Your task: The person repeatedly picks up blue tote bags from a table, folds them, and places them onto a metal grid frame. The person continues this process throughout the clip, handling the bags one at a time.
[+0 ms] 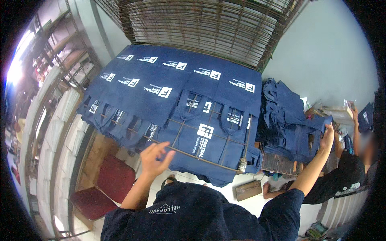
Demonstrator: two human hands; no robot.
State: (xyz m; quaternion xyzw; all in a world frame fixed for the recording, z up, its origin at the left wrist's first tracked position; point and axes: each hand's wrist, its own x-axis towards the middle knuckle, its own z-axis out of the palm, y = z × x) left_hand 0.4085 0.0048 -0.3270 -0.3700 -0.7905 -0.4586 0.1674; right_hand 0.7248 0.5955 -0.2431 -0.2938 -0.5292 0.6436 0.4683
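My left hand [157, 158] is open, its fingers apart, beside the near edge of a wire rack frame [197, 157]. Nothing is in it. Out to the right, my right hand [327, 137] grips the upper corner of a navy cloth bag [303, 138] at the side of a pile. The bag has a cut-out handle, and part of it lies against the other bags. In front of me, navy cloth bags with white prints [173, 76] lie flat in overlapping rows. The wire frame lies over the nearest bags, whose handles and lower edges hang toward me.
A heap of navy bags [277, 100] rests on a wooden bench [277, 162] at right. Beyond it sits another person [345, 176] in dark clothes. Stacked wire racks [209, 28] rise at the back. Red chairs [116, 176] and shelving stand left; a wooden block [248, 190] lies on the floor.
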